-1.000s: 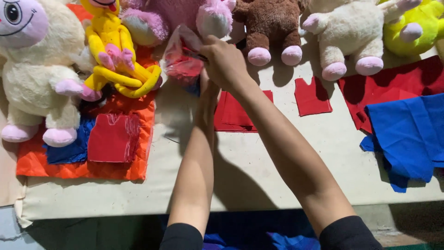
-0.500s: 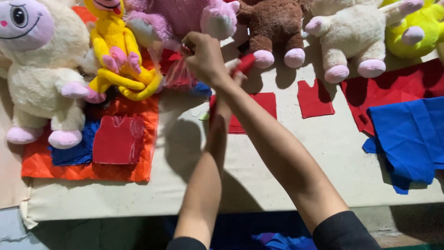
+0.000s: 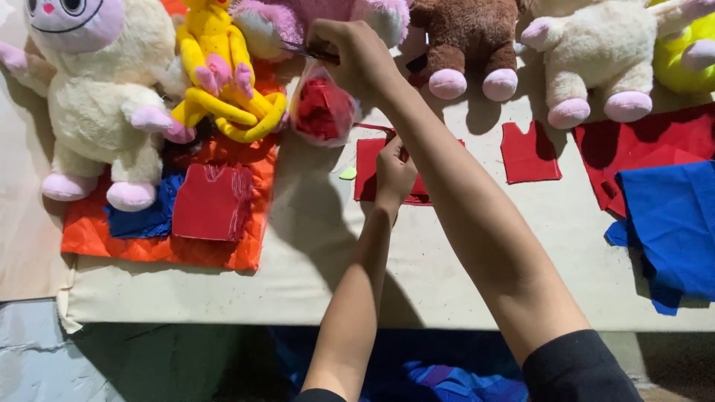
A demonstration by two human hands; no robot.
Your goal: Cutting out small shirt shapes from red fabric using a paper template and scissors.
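My right hand (image 3: pixel 357 59) reaches far over the table and pinches the top of a clear plastic bag (image 3: pixel 320 112) stuffed with red pieces. The bag hangs in front of the pink plush toy (image 3: pixel 272 22). My left hand (image 3: pixel 395 175) is lower, with its fingers closed on a flat red cloth piece (image 3: pixel 366 186) that lies on the beige table cover (image 3: pixel 447 283). A small pale green scrap (image 3: pixel 348 173) lies just left of that cloth.
Plush toys line the far edge: white (image 3: pixel 97 112), yellow (image 3: pixel 216 74), brown (image 3: pixel 465 37), cream (image 3: pixel 588 52), yellow-green (image 3: pixel 689 52). An orange cloth (image 3: pixel 149 246) with a red piece (image 3: pixel 212 205) lies left. Another red piece (image 3: pixel 529 152) and blue cloth (image 3: pixel 670 223) lie right.
My left hand has left the bag and dropped onto the red cloth piece. My right hand keeps hold of the bag's top, and the bag now hangs below it.
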